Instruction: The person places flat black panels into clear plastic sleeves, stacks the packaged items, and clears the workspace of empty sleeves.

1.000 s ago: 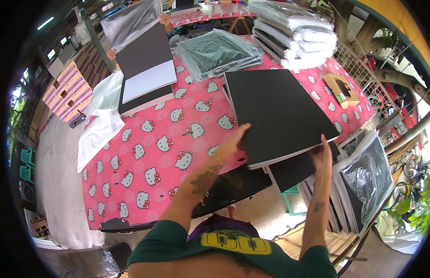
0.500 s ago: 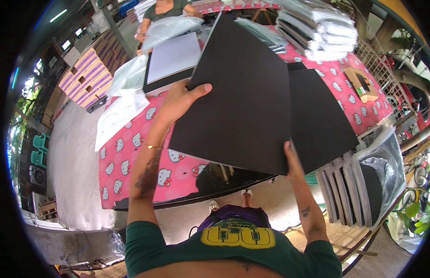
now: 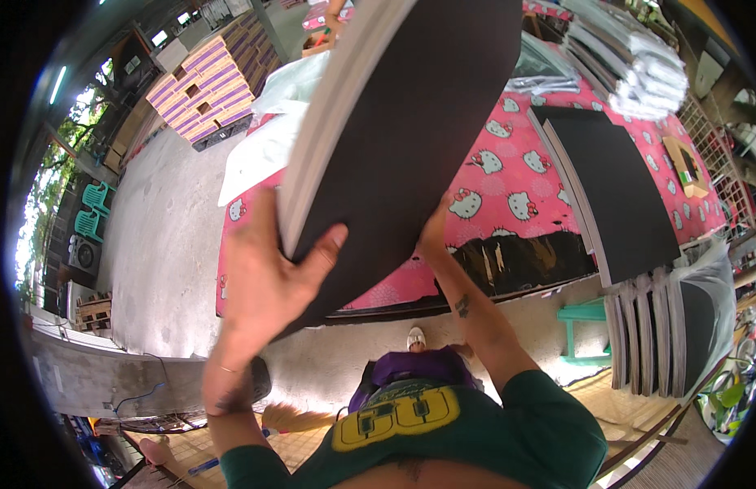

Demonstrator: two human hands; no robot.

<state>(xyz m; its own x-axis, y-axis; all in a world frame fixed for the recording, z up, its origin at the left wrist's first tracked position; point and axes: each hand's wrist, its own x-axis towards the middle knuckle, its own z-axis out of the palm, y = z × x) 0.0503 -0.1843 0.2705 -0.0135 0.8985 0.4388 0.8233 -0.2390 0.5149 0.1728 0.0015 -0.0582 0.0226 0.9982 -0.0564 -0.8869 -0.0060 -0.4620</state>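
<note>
A thick stack of large black boards with pale grey edges is held up, steeply tilted, above the near side of the table. My left hand grips its lower left edge, thumb across the black face and fingers behind. At the lower right edge my right hand holds the stack, its fingers partly hidden behind it. Another stack of black boards lies on the right part of the table, which has a pink cat-print cover.
Several upright board bundles in clear plastic stand at the near right, beside a green stool. Plastic-wrapped packs and a brown cardboard piece are on the table. Striped cartons are piled far left. Another person's arm shows behind.
The held stack has swung left and tipped steeply, showing its thick edge. It has moved away from the boards lying on the right. My view has shifted left.
</note>
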